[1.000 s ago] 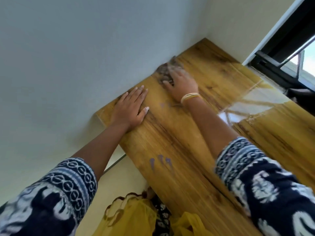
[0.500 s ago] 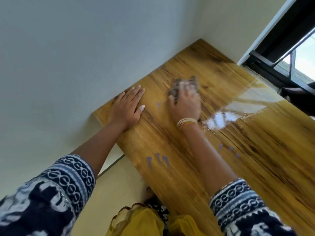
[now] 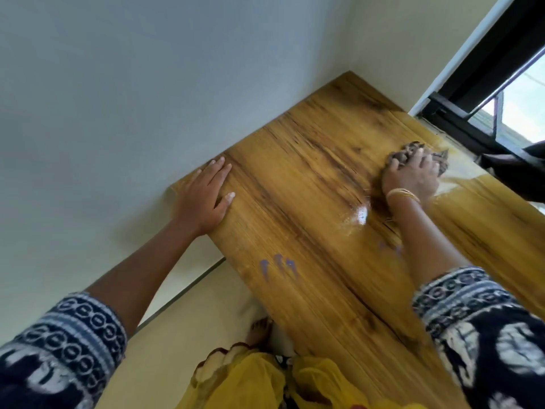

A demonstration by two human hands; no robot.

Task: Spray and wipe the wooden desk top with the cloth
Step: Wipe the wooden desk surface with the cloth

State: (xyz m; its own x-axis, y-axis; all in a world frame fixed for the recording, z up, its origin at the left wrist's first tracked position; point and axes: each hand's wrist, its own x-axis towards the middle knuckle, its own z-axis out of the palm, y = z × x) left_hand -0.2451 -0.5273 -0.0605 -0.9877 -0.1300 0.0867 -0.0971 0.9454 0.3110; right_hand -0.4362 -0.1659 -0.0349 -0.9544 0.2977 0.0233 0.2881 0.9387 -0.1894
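Cloth (image 3: 413, 154) bunched under right hand (image 3: 410, 178), left hand (image 3: 203, 196) flat on desk top (image 3: 309, 231)

One head-worn wide-angle camera looks steeply down, close over the desk top (image 3: 309, 231) corner.

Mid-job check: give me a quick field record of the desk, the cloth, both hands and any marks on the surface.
desk top: wood grain, set into a wall corner, window frame at its far right
cloth: dark, bunched, on the desk near the window
right hand: fingers curled over the cloth, pressing it down
left hand: flat on the desk's left edge, by the wall
wet glare: beside the right wrist
purple marks: near the front edge
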